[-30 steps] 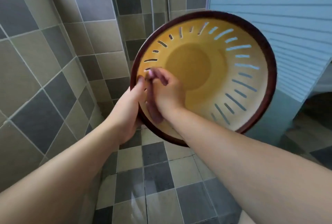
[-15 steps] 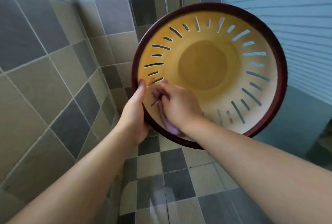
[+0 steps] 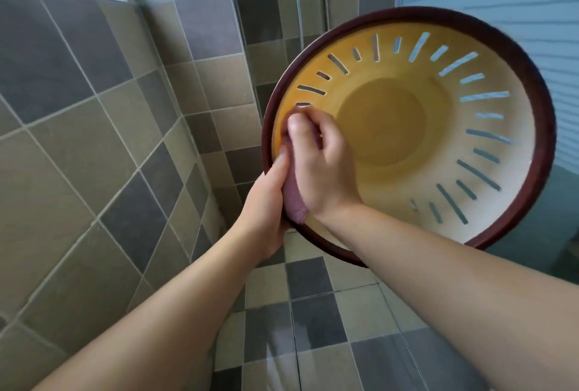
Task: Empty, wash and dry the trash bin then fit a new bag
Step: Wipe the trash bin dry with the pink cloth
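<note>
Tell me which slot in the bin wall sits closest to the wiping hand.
The short dark slot directly above the right hand's fingertips; every other slot lies farther around the wall.

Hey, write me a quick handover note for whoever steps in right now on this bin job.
Left hand: grips the trash bin at its dark rim, holding it up, tilted, its opening toward the camera.
Right hand: inside the bin, fingers curled on a purple cloth, pressing it to the inner wall by the rim.
Done: the bin is empty, nothing inside.
Left: finish wiping the slotted wall and bottom, then fit a new bag; no bag is in view.
</note>
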